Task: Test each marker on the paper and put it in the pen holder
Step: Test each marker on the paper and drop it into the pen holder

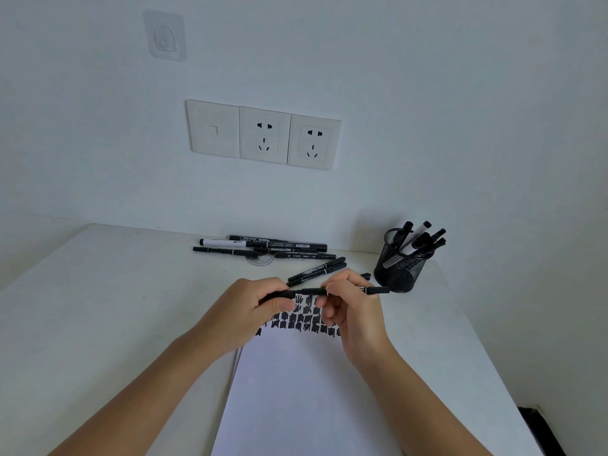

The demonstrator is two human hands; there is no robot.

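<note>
Marker [311, 291] lies level between your two hands, its long axis running left to right above the far end of the paper [296, 390], just over the rows of black scribbles [302, 319]. Your left hand [260, 301] curls round its left end, thumb and fingers closed on what looks like the cap. Your right hand [352, 311] pinches the barrel right of the middle, and the right tip sticks out past your knuckles. A seam shows between the hands, but you cannot tell from this view whether the cap is coming off or going on.

What the next move turns on is this: the pen holder [399, 268] stands to the right and a little beyond your right hand, near the protruding tip, and well apart from your left hand. So your right hand is the nearer one for the drop, and the marker needs turning from level to upright before it goes in among those already standing there. More loose markers [263, 248] wait on the table [98, 307] beyond the paper, toward the wall.
</note>
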